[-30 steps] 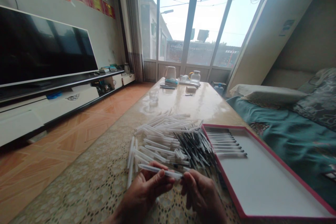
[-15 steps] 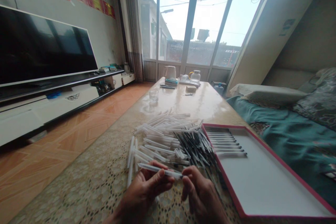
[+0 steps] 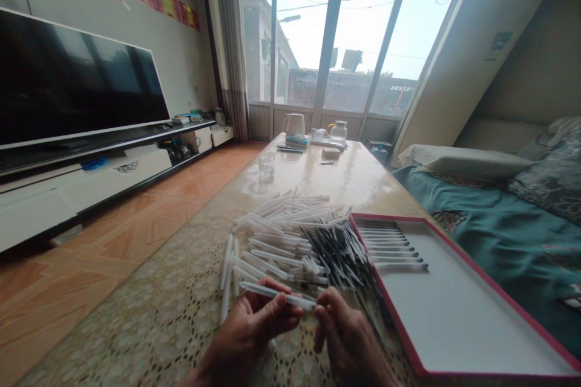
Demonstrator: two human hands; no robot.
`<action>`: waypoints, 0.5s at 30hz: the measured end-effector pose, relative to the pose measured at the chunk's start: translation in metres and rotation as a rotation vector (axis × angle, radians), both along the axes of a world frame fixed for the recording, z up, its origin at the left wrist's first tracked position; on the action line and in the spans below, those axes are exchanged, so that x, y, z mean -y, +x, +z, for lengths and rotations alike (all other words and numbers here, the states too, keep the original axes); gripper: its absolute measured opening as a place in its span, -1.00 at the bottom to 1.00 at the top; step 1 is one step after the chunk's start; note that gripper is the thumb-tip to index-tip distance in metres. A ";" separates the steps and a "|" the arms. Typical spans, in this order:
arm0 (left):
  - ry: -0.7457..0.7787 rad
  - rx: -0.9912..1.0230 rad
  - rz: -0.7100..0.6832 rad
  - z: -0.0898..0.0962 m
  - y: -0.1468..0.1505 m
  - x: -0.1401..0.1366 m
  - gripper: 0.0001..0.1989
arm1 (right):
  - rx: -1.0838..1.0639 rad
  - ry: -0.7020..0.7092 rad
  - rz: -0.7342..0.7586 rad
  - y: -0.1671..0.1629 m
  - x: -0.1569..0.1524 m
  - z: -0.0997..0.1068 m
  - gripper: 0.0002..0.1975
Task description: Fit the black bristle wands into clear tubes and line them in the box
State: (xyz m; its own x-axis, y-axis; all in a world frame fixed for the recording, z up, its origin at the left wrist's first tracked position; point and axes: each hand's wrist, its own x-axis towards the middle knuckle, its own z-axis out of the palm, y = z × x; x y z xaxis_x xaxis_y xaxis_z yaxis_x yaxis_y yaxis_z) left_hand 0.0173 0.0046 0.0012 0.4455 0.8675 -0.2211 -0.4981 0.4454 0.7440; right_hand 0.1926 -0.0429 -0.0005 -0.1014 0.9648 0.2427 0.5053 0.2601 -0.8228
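Note:
A translucent white pen (image 3: 276, 295) lies slantwise across my left hand (image 3: 256, 320), pinched between thumb and fingers. At the pen's right end, the fingertips of my right hand (image 3: 340, 326) are closed on its tip; what small part they grip is hidden. Just beyond my hands is a heap of clear pen barrels (image 3: 267, 248). Dark, thin refills (image 3: 336, 248) are piled to its right. Several assembled pens with dark ends (image 3: 393, 248) lie in a row inside a pink-rimmed white tray (image 3: 472, 314) at the right.
The patterned table (image 3: 149, 308) stretches toward the windows. On it stand a drinking glass (image 3: 266, 165), a pitcher (image 3: 295, 127), a glass jug (image 3: 338, 130) and a small box (image 3: 330, 152). A sofa with a teal cover (image 3: 458, 217) flanks the right side.
Almost nothing differs. My right fingers have pressed slightly closer around the pen's right end, so less of the dark tip shows.

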 end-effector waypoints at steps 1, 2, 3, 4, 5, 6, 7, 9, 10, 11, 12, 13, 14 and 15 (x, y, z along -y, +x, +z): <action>0.007 -0.002 -0.007 0.001 0.000 0.000 -0.87 | 0.014 -0.012 0.015 0.000 0.000 0.000 -0.64; 0.012 -0.004 -0.012 0.001 0.000 0.001 -0.86 | 0.025 -0.019 0.029 0.001 0.000 -0.001 -0.60; 0.012 -0.006 -0.012 0.002 0.000 0.001 -0.86 | 0.029 -0.020 0.036 0.001 0.000 -0.001 -0.59; 0.008 -0.006 -0.005 0.003 0.000 0.001 -0.85 | 0.028 -0.015 0.033 0.001 0.000 0.000 -0.60; 0.001 -0.009 0.008 0.003 0.001 0.001 -0.85 | 0.022 -0.007 0.026 0.001 0.000 0.000 -0.63; -0.007 -0.013 0.020 0.004 0.001 0.001 -0.84 | 0.015 0.003 0.015 0.001 0.000 0.000 -0.66; -0.012 -0.019 0.027 0.004 0.001 0.001 -0.84 | 0.012 0.009 0.001 0.001 0.000 0.000 -0.69; -0.008 -0.028 0.023 0.004 0.002 0.001 -0.83 | 0.019 0.004 -0.013 0.001 0.000 0.000 -0.70; 0.000 -0.029 0.014 0.004 0.002 0.001 -0.83 | 0.028 -0.004 -0.009 0.001 0.000 0.000 -0.68; 0.007 -0.028 0.005 0.004 0.002 0.001 -0.83 | 0.039 -0.013 0.000 0.002 0.000 -0.001 -0.64; 0.012 -0.026 -0.002 0.003 0.002 0.001 -0.83 | 0.049 -0.019 0.012 0.002 0.000 -0.001 -0.60; 0.014 -0.024 -0.005 0.003 0.002 0.000 -0.83 | 0.055 -0.022 0.023 0.002 0.000 -0.002 -0.57; 0.013 -0.022 -0.002 0.002 0.002 0.000 -0.83 | 0.055 -0.021 0.027 0.002 0.000 -0.002 -0.57; 0.009 -0.022 0.000 0.002 0.002 0.000 -0.82 | 0.051 -0.016 0.021 0.002 0.000 -0.001 -0.58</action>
